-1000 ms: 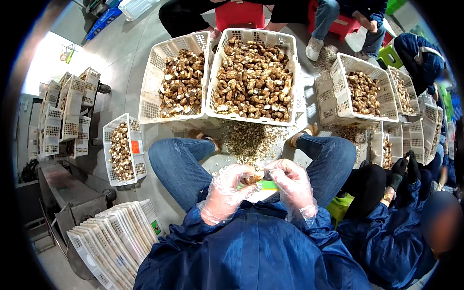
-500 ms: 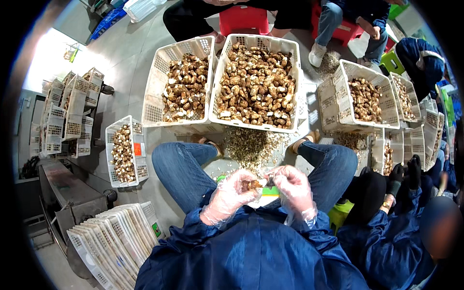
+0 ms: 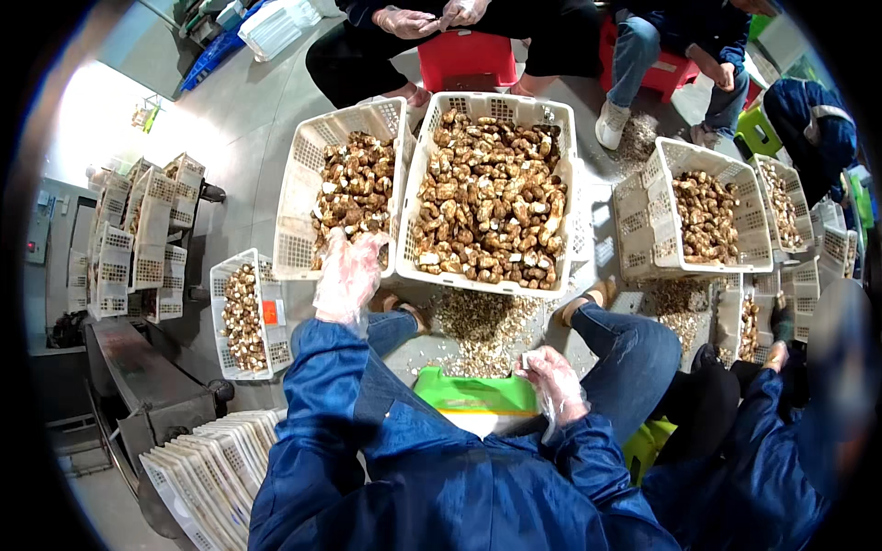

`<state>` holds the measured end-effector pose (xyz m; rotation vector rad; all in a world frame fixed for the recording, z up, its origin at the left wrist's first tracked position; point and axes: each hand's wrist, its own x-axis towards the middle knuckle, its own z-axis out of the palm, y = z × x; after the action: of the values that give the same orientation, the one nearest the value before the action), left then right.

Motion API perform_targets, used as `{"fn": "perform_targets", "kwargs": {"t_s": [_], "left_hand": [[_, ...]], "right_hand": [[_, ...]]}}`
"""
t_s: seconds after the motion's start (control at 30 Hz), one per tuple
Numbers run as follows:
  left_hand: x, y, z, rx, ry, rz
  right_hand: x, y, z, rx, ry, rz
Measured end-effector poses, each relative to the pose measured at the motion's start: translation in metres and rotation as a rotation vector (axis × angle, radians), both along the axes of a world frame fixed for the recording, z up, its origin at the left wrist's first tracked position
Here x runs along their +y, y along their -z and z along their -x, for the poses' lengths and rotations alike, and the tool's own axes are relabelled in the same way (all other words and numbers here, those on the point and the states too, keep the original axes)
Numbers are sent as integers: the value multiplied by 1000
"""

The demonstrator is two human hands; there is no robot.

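Many mushrooms (image 3: 356,191) beyond left fingers (image 3: 369,244) | left grip: unclear | right fingers (image 3: 540,363): curled, contents unclear

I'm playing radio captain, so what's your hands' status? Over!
Left hand at mushrooms, over white crate's near rim. Right hand beside green panel. Both grips unclear. No obstruction seen.

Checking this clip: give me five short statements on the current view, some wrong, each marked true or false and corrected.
1. The wearer's left hand is at the near edge of the left front crate. True.
2. Both hands are bare. False: both wear clear plastic gloves.
3. The right hand is inside a crate. False: the right hand is beside the right leg.
4. Pale scraps lie on the floor. True.
5. The orange-labelled crate stands on the right. False: the orange-labelled crate stands on the left.
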<state>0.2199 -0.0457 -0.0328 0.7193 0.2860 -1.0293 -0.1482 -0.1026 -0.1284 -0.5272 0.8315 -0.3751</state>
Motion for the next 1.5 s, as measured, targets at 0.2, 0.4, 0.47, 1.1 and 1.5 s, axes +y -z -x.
{"fn": "perform_targets", "kwargs": {"t_s": [0.2, 0.4, 0.47, 1.1, 1.5], "left_hand": [[-81, 85, -45, -1258, 523, -782], [-161, 91, -21, -1923, 957, -1184], [-168, 100, -18, -2068, 977, -1257], [-63, 95, 16, -528, 425, -274], [29, -50, 155, -473, 824, 98]], "right_hand": [[-6, -2, -15, 25, -8, 29], [-9, -5, -14, 45, -6, 29], [-9, 0, -13, 31, -26, 21], [5, -9, -10, 41, -53, 143], [-5, -140, -34, 117, -3, 1192]]}}
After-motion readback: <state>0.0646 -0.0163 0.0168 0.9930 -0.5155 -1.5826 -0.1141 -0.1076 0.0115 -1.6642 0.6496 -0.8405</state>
